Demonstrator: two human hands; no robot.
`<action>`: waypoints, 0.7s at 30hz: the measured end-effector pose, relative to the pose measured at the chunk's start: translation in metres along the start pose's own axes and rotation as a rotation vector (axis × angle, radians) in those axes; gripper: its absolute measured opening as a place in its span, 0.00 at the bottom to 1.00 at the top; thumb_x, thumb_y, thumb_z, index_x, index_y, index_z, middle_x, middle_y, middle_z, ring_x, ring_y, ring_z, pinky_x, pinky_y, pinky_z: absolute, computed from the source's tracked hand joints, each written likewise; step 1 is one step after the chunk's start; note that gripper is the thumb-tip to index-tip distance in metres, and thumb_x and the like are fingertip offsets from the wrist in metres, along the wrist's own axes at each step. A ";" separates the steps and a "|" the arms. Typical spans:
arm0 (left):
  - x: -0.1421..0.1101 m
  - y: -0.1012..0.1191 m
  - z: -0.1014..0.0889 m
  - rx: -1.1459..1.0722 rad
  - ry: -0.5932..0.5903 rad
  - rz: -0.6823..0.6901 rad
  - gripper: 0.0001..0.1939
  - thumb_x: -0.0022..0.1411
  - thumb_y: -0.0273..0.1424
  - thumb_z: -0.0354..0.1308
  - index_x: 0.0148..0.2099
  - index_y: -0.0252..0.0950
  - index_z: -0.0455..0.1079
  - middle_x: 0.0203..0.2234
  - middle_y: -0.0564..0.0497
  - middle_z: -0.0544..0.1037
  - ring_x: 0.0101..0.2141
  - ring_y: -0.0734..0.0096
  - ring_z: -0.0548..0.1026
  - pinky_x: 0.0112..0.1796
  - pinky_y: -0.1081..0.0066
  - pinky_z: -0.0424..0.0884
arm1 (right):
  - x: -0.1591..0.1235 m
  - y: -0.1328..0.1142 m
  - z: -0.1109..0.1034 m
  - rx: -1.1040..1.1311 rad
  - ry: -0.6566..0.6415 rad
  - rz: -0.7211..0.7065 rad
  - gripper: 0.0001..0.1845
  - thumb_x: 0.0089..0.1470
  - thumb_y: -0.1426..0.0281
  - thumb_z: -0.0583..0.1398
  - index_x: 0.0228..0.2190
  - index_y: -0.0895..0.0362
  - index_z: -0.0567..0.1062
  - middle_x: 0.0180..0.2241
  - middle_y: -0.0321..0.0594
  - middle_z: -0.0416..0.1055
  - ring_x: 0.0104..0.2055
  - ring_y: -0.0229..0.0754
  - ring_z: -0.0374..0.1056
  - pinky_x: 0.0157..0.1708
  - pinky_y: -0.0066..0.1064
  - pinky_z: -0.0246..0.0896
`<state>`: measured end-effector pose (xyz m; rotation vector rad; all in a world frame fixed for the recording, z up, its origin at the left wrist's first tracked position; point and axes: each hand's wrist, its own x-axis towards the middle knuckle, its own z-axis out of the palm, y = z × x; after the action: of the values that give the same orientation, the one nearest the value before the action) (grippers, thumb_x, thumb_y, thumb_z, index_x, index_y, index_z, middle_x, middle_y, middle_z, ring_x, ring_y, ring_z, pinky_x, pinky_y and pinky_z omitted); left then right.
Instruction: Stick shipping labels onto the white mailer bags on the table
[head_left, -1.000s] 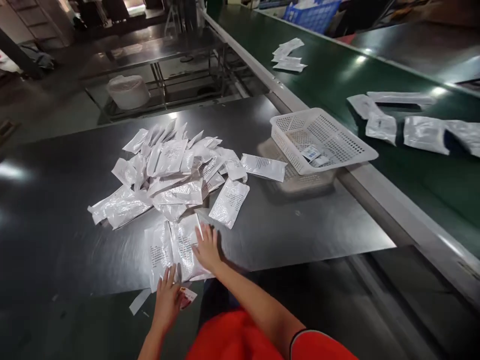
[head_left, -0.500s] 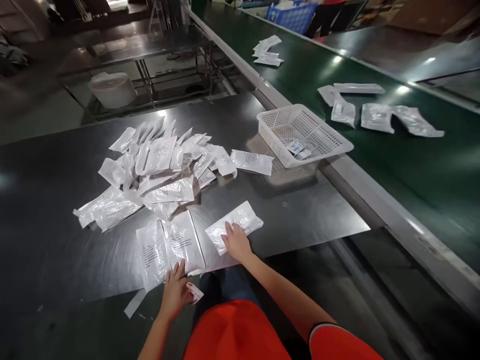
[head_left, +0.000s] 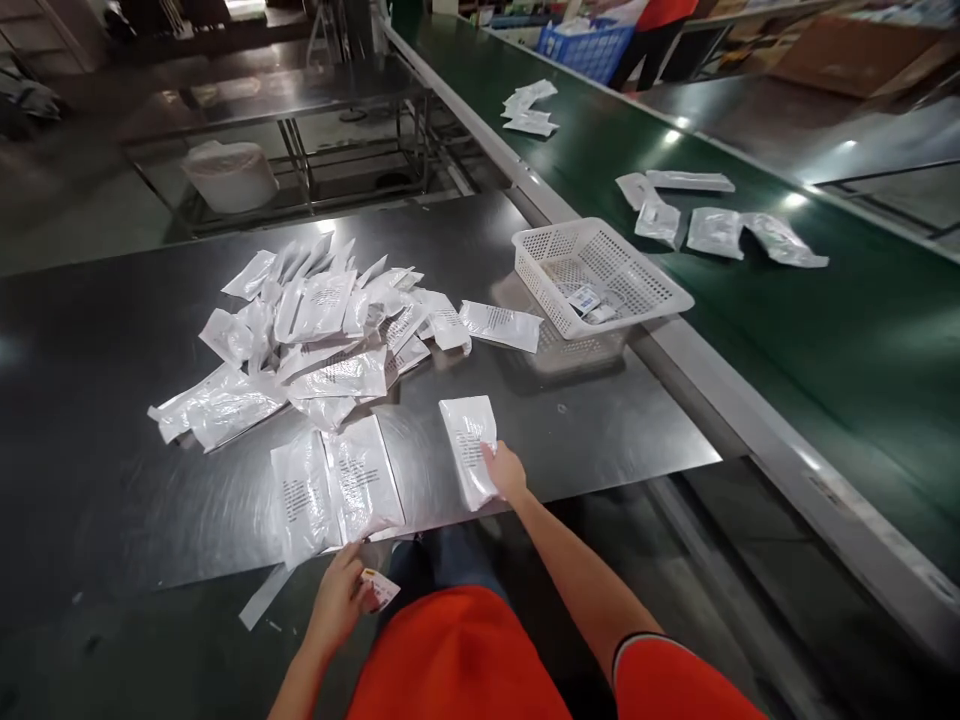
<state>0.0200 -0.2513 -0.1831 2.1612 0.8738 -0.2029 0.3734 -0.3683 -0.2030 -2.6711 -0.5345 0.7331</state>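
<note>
My right hand [head_left: 507, 473] grips the right edge of a white plastic packet [head_left: 466, 430] with printed text, at the table's front edge. My left hand [head_left: 339, 592] is closed around a small printed card or label [head_left: 381, 588], just off the front edge. Two printed packets lie side by side above the left hand, a left one [head_left: 300, 500] and a right one [head_left: 365, 470]. Behind them spreads a heap of similar white packets [head_left: 319, 305]. One single packet [head_left: 501, 326] lies to the right of the heap.
A white perforated basket [head_left: 525, 262] holding small labels straddles the metal table [head_left: 202, 510] and the conveyor's rail. Several white packets [head_left: 716, 232] lie on the green conveyor belt [head_left: 750, 340]. A pale strip [head_left: 264, 598] hangs below the table edge. Behind stands a white tub [head_left: 229, 177].
The packet under my right hand has turned from slanting to nearly upright, text side showing, and my hand has shifted right to grip its edge. The left hand moved slightly down. Belt packets shifted left.
</note>
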 end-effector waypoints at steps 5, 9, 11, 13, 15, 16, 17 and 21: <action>-0.007 0.009 0.004 -0.030 -0.010 0.019 0.07 0.55 0.22 0.53 0.28 0.38 0.67 0.57 0.42 0.71 0.57 0.58 0.69 0.55 0.61 0.66 | -0.032 -0.034 0.032 0.269 0.067 -0.091 0.27 0.64 0.59 0.41 0.43 0.60 0.73 0.41 0.49 0.77 0.41 0.46 0.73 0.37 0.32 0.67; -0.008 0.014 0.002 -0.064 0.008 0.048 0.06 0.57 0.25 0.51 0.31 0.38 0.68 0.57 0.42 0.71 0.56 0.59 0.69 0.55 0.61 0.66 | -0.046 -0.049 0.041 0.339 0.104 -0.125 0.29 0.63 0.54 0.43 0.47 0.61 0.72 0.40 0.51 0.76 0.40 0.51 0.72 0.38 0.38 0.67; -0.010 0.014 0.002 -0.077 -0.008 0.019 0.06 0.58 0.26 0.50 0.30 0.38 0.68 0.57 0.41 0.71 0.56 0.58 0.70 0.54 0.61 0.66 | -0.047 -0.048 0.047 0.238 0.160 -0.136 0.30 0.61 0.56 0.48 0.54 0.64 0.67 0.49 0.61 0.71 0.48 0.59 0.69 0.44 0.46 0.65; -0.014 0.011 0.003 -0.076 -0.031 -0.009 0.06 0.56 0.26 0.50 0.30 0.38 0.67 0.56 0.41 0.72 0.56 0.57 0.70 0.53 0.61 0.67 | -0.045 -0.044 0.057 0.023 0.212 -0.257 0.33 0.59 0.58 0.52 0.60 0.63 0.61 0.61 0.64 0.58 0.60 0.66 0.57 0.52 0.57 0.57; -0.019 0.007 0.006 -0.067 -0.047 -0.023 0.07 0.55 0.25 0.50 0.29 0.39 0.67 0.55 0.42 0.73 0.56 0.58 0.70 0.53 0.61 0.67 | -0.038 -0.037 0.068 -0.222 0.191 -0.515 0.33 0.59 0.59 0.54 0.62 0.57 0.59 0.66 0.55 0.49 0.67 0.66 0.44 0.59 0.64 0.43; -0.022 0.005 0.008 -0.065 -0.051 -0.028 0.07 0.55 0.24 0.50 0.28 0.39 0.67 0.55 0.43 0.74 0.55 0.58 0.71 0.53 0.62 0.67 | -0.034 -0.033 0.073 -0.307 0.157 -0.651 0.33 0.59 0.58 0.53 0.63 0.54 0.59 0.68 0.50 0.47 0.68 0.63 0.40 0.61 0.64 0.37; -0.025 0.003 0.009 -0.068 -0.050 -0.036 0.07 0.54 0.24 0.50 0.28 0.39 0.68 0.55 0.43 0.74 0.55 0.59 0.71 0.53 0.63 0.67 | -0.030 -0.031 0.077 -0.364 0.124 -0.765 0.32 0.60 0.58 0.52 0.63 0.53 0.58 0.68 0.47 0.46 0.69 0.61 0.38 0.63 0.62 0.33; -0.035 -0.005 0.018 -0.142 0.002 -0.061 0.09 0.57 0.31 0.51 0.27 0.40 0.70 0.53 0.44 0.75 0.54 0.56 0.72 0.54 0.61 0.68 | -0.023 -0.039 0.094 -0.410 0.059 -0.908 0.39 0.59 0.51 0.52 0.65 0.57 0.52 0.69 0.47 0.42 0.70 0.58 0.34 0.65 0.56 0.30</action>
<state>-0.0070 -0.2809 -0.1842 2.0053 0.9281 -0.1641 0.2936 -0.3251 -0.2545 -2.3366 -1.8530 0.2782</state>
